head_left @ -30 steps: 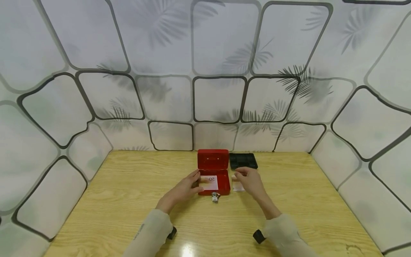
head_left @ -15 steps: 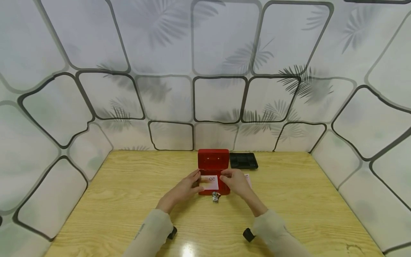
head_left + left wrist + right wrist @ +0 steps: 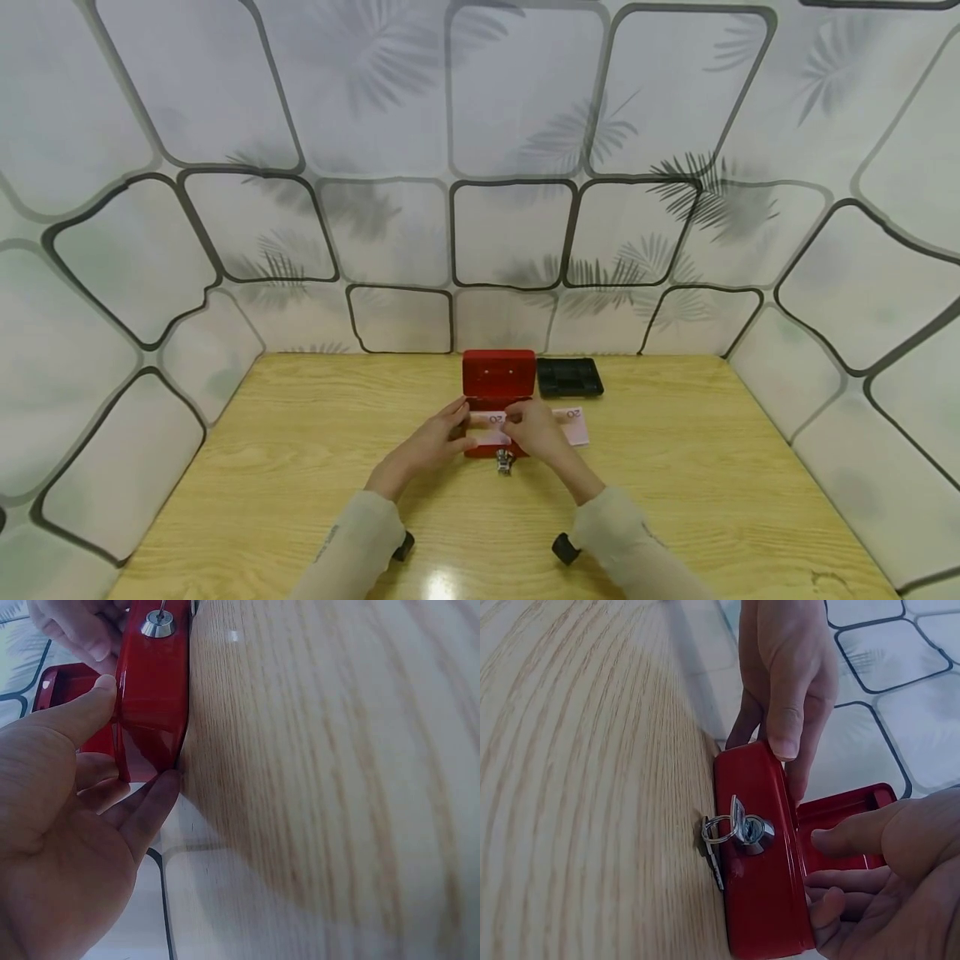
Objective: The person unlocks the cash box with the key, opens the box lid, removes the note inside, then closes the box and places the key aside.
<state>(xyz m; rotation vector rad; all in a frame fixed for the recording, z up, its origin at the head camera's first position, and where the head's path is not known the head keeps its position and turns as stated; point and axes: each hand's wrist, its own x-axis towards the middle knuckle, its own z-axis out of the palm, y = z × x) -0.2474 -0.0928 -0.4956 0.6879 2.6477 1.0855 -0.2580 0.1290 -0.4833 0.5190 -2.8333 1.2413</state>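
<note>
An open red cash box (image 3: 498, 373) stands on the table with its lid raised at the back. Inside it lies a pinkish 20 banknote (image 3: 486, 427). My left hand (image 3: 429, 440) grips the box's left side, its thumb on the rim and fingers against the outer wall. Over the right part of the box is my right hand (image 3: 542, 429), its fingertips at the banknote's right edge. In the right wrist view its thumb and loosely bent fingers are apart, with nothing visible between them. A key with a ring (image 3: 718, 829) sits in the front lock (image 3: 756, 834).
Another 20 banknote (image 3: 573, 425) lies on the wooden table (image 3: 315, 467), right of the box. Behind it is a black compartment tray (image 3: 570, 377). Patterned wall covering (image 3: 510, 233) encloses the table's back and sides.
My right hand has moved left from the banknote on the table to the one inside the box, uncovering the table note. The left hand has stayed on the box.
</note>
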